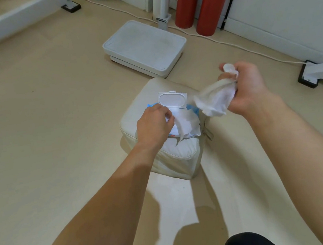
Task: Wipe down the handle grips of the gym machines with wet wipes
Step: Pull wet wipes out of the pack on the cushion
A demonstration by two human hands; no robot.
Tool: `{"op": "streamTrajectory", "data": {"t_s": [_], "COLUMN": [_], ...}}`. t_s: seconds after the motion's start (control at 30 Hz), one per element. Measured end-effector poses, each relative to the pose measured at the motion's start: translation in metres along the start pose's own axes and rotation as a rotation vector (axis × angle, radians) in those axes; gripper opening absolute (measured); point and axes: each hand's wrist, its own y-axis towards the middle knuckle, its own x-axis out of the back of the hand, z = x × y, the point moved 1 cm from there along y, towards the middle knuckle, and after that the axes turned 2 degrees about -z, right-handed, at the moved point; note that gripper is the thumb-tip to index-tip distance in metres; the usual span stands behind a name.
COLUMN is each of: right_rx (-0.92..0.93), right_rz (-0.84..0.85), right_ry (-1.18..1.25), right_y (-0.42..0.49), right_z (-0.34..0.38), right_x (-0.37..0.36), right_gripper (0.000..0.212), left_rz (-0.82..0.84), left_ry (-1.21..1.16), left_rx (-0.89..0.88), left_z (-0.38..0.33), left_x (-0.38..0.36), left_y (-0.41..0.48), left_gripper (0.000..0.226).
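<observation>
White wet wipe (212, 102) sits bunched in my right hand (249, 86), fingers curled round it, ready for grips; my left hand (152, 123) clamps the open blue flip-lid wipe pack (174, 101) onto the cream padded seat (172, 157), anchoring it.

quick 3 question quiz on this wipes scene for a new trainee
1. True or false: the lid of the wipes pack is flipped open.
2. What does the pack rest on? A the white floor scale, B the cream cushion, C a red cylinder.
3. The left hand pinches the next wipe at the pack's opening. What does the right hand grip?

Key: 1 true. 2 B. 3 a bunched wipe, held clear of the pack.
</observation>
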Motion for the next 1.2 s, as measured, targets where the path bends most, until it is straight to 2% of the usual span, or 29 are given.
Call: {"op": "streamTrajectory", "data": {"t_s": [0.1, 0.13, 0.2, 0.23, 0.3, 0.47, 0.67, 0.83, 0.93, 1.0, 1.1, 1.17, 1.2], "right_rx": [0.128, 0.16, 0.242, 0.262, 0.249, 0.349, 0.355, 0.245, 0.233, 0.208, 0.076, -0.037, -0.078], "right_rz": [-0.049, -0.005, 0.165, 0.247, 0.31, 0.328, 0.434, 0.398, 0.391, 0.444, 0.538, 0.561, 0.573], "right_ry": [-0.691, -0.902, -1.246, -1.416, -1.63, -1.798, -1.884, -1.851, -1.927, -2.025, -2.08, -2.101, -2.124], "right_y": [-0.001, -0.003, -0.004, -0.005, -0.006, -0.004, 0.014, 0.025, 0.026, 0.026, 0.027, 0.025, 0.027], "right_z": [-0.016, -0.025, -0.048, -0.061, -0.08, -0.096, -0.103, -0.098, -0.094, -0.093, -0.091, -0.089, -0.089], "right_x": [0.002, 0.002, 0.002, 0.002, 0.004, 0.002, -0.006, -0.018, -0.03, -0.042, -0.054, -0.06, -0.062], "right_gripper": [0.03, 0.032, 0.021, 0.026, 0.048, 0.053, 0.052, 0.034, 0.021, 0.022, 0.017, 0.008, 0.011], "left_rz": [0.01, 0.018, 0.055, 0.074, 0.1, 0.146, 0.178, 0.157, 0.14, 0.137, 0.155, 0.172, 0.179], "left_ry": [-0.047, -0.074, -0.145, -0.19, -0.285, -0.432, -0.54, -0.506, -0.522, -0.489, -0.487, -0.493, -0.485], "left_rx": [0.052, 0.07, 0.097, 0.107, 0.116, 0.081, 0.07, 0.074, 0.081, 0.063, 0.103, 0.102, 0.091], "left_z": [0.0, 0.001, 0.004, 0.006, 0.01, 0.021, 0.031, 0.033, 0.028, 0.026, 0.025, 0.023, 0.021], "left_x": [0.002, 0.003, 0.004, 0.005, 0.009, 0.017, 0.02, 0.018, 0.015, 0.012, 0.013, 0.015, 0.015], "left_y": [0.0, 0.0, 0.002, 0.002, 0.004, 0.003, 0.008, 0.009, 0.006, 0.005, 0.004, 0.001, 0.0], "left_gripper": [0.011, 0.01, 0.01, 0.012, 0.017, 0.037, 0.042, 0.036, 0.027, 0.028, 0.037, 0.038, 0.037]}}
